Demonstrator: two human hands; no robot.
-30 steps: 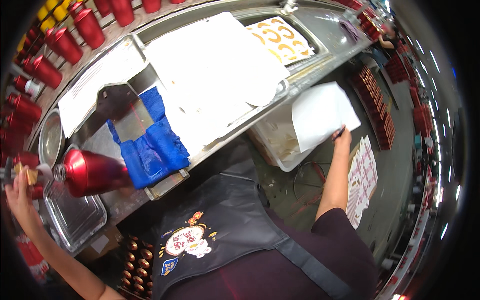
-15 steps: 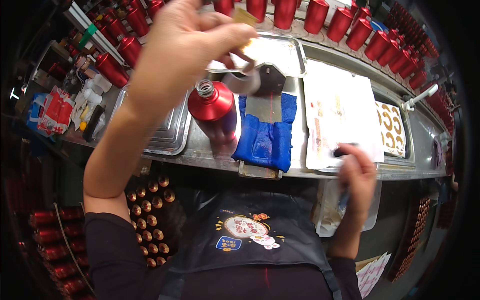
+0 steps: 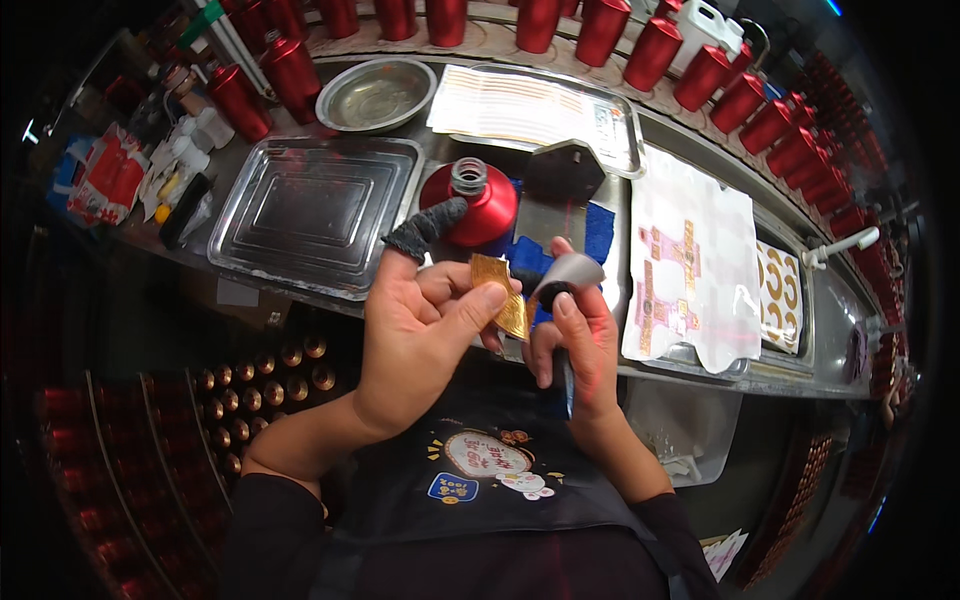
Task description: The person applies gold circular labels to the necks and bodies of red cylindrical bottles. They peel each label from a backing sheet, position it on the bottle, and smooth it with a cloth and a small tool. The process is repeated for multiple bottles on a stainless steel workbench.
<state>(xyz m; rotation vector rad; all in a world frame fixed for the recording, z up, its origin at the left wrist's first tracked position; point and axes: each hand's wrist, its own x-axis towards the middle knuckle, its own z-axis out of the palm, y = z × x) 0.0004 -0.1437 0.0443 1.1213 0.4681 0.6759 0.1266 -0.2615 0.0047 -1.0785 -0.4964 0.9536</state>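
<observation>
My left hand [image 3: 420, 320] pinches a small gold foil strip [image 3: 493, 290] between thumb and fingers. Its raised index finger wears a dark cloth finger cover [image 3: 425, 228]. Close beside it, my right hand [image 3: 585, 345] is closed around a curled grey-white piece [image 3: 572, 273], maybe a label. A slim blue-grey tool [image 3: 569, 385] sticks down from the right palm; its kind is unclear. Just beyond the left index finger stands a red bottle [image 3: 485, 210] with a bare threaded glass neck. Behind the hands is a metal stand [image 3: 563, 172] draped with blue cloth [image 3: 598, 235], partly hidden.
An upturned metal tray [image 3: 315, 215] and a round metal bowl [image 3: 377, 97] lie at left. Striped sheets [image 3: 515, 110] sit on a far tray. White label sheets [image 3: 690, 270] and gold-patterned sheets [image 3: 780, 295] lie right. Red bottles [image 3: 652, 52] line the back.
My left hand has come down and nearer with the gold strip. My right hand has moved left from the white sheets to meet it. The whole view has shifted slightly.
</observation>
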